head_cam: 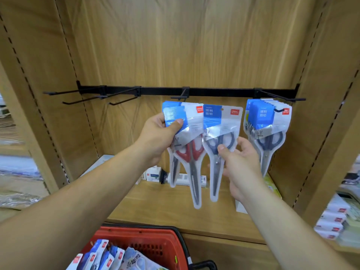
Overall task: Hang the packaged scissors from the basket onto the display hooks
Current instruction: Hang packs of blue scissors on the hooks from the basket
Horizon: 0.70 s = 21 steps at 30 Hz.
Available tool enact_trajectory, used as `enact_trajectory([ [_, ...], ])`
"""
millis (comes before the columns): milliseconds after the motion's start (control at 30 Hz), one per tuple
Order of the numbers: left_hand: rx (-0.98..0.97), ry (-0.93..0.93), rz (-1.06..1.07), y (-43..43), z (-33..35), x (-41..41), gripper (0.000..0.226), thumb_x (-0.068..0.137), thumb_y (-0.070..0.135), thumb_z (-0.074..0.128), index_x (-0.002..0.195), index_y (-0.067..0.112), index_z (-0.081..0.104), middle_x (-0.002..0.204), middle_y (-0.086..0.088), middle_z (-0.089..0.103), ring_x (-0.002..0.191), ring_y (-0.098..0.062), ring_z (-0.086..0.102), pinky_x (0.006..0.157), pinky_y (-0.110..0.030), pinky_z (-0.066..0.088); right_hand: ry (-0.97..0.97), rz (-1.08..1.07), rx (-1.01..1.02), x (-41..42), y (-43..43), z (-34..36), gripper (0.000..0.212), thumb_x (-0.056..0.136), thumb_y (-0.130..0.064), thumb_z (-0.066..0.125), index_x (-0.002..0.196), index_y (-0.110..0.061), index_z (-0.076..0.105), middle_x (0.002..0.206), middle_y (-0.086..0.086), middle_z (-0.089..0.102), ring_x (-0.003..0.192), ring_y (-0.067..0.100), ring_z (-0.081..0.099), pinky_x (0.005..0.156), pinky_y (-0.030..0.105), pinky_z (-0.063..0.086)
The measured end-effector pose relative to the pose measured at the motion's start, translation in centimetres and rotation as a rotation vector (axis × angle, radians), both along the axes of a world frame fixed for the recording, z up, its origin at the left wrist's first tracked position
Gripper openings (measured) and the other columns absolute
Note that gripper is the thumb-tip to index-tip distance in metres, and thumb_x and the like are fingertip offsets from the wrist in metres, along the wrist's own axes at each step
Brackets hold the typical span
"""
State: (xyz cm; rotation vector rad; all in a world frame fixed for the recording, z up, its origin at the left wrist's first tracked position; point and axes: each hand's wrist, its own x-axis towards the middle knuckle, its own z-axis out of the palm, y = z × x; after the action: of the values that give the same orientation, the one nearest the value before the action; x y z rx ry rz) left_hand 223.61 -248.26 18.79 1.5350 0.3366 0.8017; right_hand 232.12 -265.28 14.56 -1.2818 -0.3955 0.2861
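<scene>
Two hands hold packaged scissors up just below the black rail (165,91). The left hand (155,137) grips a red-handled pack (191,152) with another behind it, thumb on the blue card. The right hand (241,164) pinches a dark-handled pack (220,133) at mid-height. More hanging packs (266,123) fill the right-hand hook (280,97); others lie in the red basket (140,240) below.

Bright, even light is washing the tan wood-grain back panel (175,45), edges at nine and three o'clock bending and blurring.
</scene>
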Motion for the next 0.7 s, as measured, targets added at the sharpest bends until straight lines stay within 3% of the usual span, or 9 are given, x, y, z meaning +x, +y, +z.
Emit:
enact_trajectory([
  [67, 0.038, 0.000, 0.082, 0.6, 0.1, -0.1, 0.017, 0.104, 0.008, 0.063, 0.115, 0.020, 0.068, 0.104, -0.001, 0.081, 0.086, -0.012, 0.078, 0.065, -0.024, 0.060, 0.008, -0.011, -0.008, 0.2, 0.0, 0.1, 0.020, 0.104, -0.008, 0.063, 0.118, -0.020, 0.063, 0.100, 0.006, 0.081, 0.090, 0.030, 0.080, 0.076, 0.051, 0.066],
  [167, 0.018, -0.033, 0.155, 1.3, 0.4, 0.3, 0.014, 0.103, 0.009, 0.064, 0.114, 0.018, 0.067, 0.102, -0.003, 0.080, 0.087, -0.017, 0.079, 0.066, -0.027, 0.062, 0.015, 0.039, -0.028, -0.1, -0.1, 0.6, 0.019, 0.105, -0.006, 0.061, 0.120, -0.019, 0.062, 0.096, 0.008, 0.081, 0.080, 0.027, 0.081, 0.061, 0.041, 0.066],
  [233, -0.041, -0.074, 0.190, 1.4, 0.8, 0.8, 0.007, 0.102, 0.017, 0.069, 0.109, 0.015, 0.069, 0.097, -0.003, 0.081, 0.081, -0.016, 0.079, 0.065, -0.029, 0.063, 0.004, 0.068, -0.033, -0.4, 0.0, 0.8, 0.020, 0.105, -0.006, 0.061, 0.120, -0.018, 0.063, 0.095, 0.006, 0.082, 0.080, 0.025, 0.081, 0.061, 0.040, 0.066],
  [367, -0.121, -0.109, 0.202, 1.2, 1.5, 2.0, 0.018, 0.099, 0.023, 0.073, 0.109, 0.009, 0.069, 0.089, -0.003, 0.079, 0.070, -0.011, 0.077, 0.055, -0.025, 0.059, 0.001, 0.095, -0.035, -0.6, 0.2, 1.2, 0.020, 0.105, -0.006, 0.060, 0.120, -0.019, 0.063, 0.093, 0.005, 0.082, 0.079, 0.025, 0.081, 0.065, 0.044, 0.067],
  [600, -0.030, -0.075, 0.205, 1.2, 1.7, 3.2, 0.010, 0.101, 0.025, 0.071, 0.095, 0.021, 0.064, 0.087, 0.002, 0.077, 0.069, -0.005, 0.076, 0.057, -0.025, 0.061, 0.000, 0.090, -0.034, 0.0, -0.5, 1.0, 0.022, 0.105, -0.007, 0.061, 0.122, -0.020, 0.064, 0.097, 0.005, 0.082, 0.083, 0.028, 0.081, 0.068, 0.045, 0.067],
  [700, -0.010, -0.073, 0.199, 1.3, 1.1, 3.1, 0.005, 0.102, 0.023, 0.070, 0.100, 0.019, 0.068, 0.088, 0.001, 0.079, 0.075, -0.010, 0.078, 0.061, -0.029, 0.061, -0.009, 0.091, -0.030, 0.1, -0.8, 1.1, 0.023, 0.105, -0.007, 0.062, 0.123, -0.021, 0.064, 0.097, 0.005, 0.082, 0.083, 0.028, 0.081, 0.069, 0.045, 0.067],
])
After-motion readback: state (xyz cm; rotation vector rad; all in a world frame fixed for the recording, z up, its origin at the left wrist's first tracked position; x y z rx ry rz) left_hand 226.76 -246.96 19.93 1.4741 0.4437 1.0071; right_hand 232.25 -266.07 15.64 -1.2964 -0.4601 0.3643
